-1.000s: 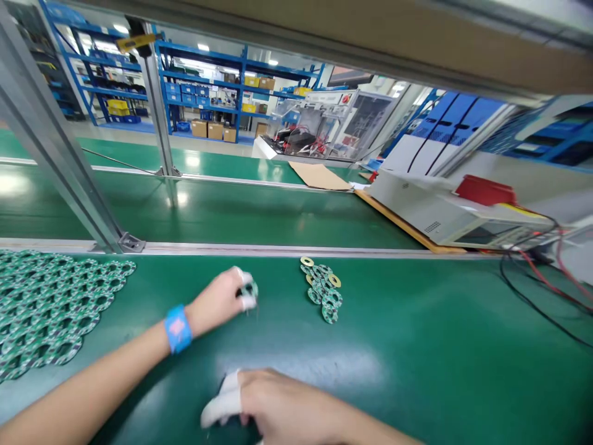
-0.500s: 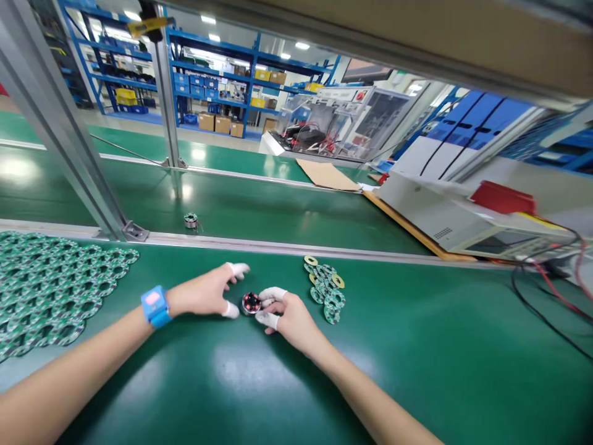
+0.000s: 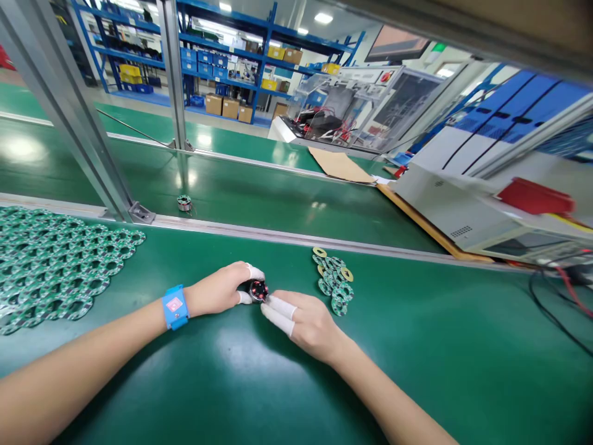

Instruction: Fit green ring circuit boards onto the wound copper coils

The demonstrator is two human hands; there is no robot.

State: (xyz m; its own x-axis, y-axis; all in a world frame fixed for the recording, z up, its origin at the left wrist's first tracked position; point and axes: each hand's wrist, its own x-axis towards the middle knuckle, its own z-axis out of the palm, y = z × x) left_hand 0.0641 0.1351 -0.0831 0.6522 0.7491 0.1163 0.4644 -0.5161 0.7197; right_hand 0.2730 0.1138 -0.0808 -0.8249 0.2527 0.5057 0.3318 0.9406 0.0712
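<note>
A small round motor stator (image 3: pixel 258 290) with copper-red windings and a dark centre sits on the green work surface in front of me. My left hand (image 3: pixel 227 287) is closed around its left side, thumb in front and fingers behind, with white finger cots on the tips. Around that wrist is a blue wrist strap (image 3: pixel 175 306). My right hand (image 3: pixel 303 318), also in white finger cots, has its fingers pressed together at the stator's lower right edge. Whatever lies between those fingertips is too small to make out.
Ring-shaped green circuit boards (image 3: pixel 60 266) cover the left of the bench. A smaller pile of ring boards (image 3: pixel 334 278) lies right of my hands. Another stator (image 3: pixel 184 203) stands on the belt beyond the metal rail (image 3: pixel 278 238). An aluminium post (image 3: pixel 88 117) rises at left.
My left hand has gone from open beside the stator to closed around it. My right hand has shifted from gripping its right side to a pinch at its lower edge. The view has tilted slightly.
</note>
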